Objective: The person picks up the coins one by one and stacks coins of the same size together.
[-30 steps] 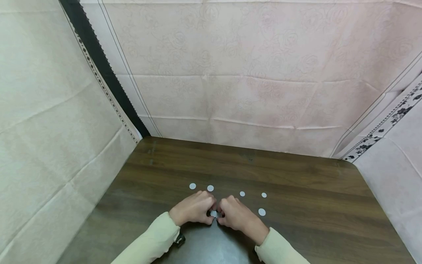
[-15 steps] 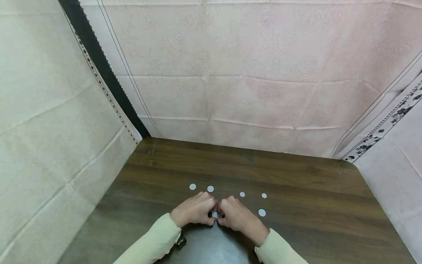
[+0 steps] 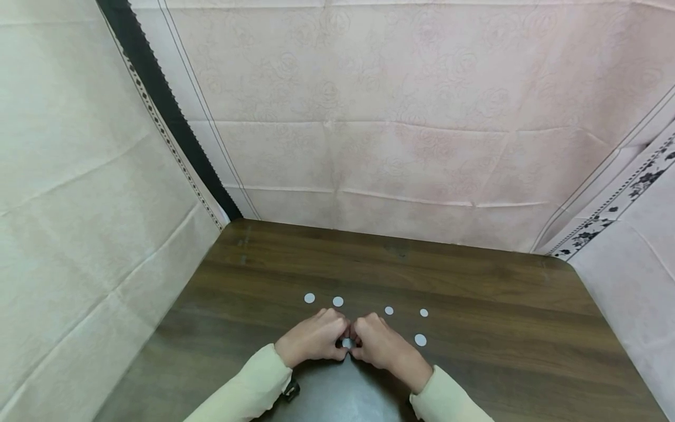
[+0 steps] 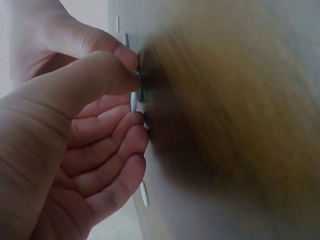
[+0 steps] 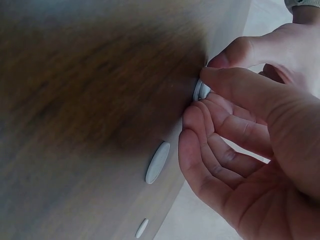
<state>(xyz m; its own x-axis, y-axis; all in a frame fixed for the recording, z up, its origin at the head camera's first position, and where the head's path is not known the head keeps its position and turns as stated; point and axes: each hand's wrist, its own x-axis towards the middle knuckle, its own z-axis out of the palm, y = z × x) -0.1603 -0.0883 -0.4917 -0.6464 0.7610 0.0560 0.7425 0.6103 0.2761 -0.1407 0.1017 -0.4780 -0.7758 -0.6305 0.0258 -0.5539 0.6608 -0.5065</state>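
- Now your left hand [image 3: 312, 339] and right hand [image 3: 381, 344] meet, fingers [image 5: 227, 82] curled, both pinching one white disc [image 3: 346, 343].
- It lies flat on the tabletop [image 3: 490, 293], round, no long axis.
- Five more discs [image 3: 420, 340] lie nearby.

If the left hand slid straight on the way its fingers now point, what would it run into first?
Almost at once the right hand: the left hand points rightward at it across the table, and both pinch the same small white disc between them. The fingertips look nearly touching, though depth is unclear.
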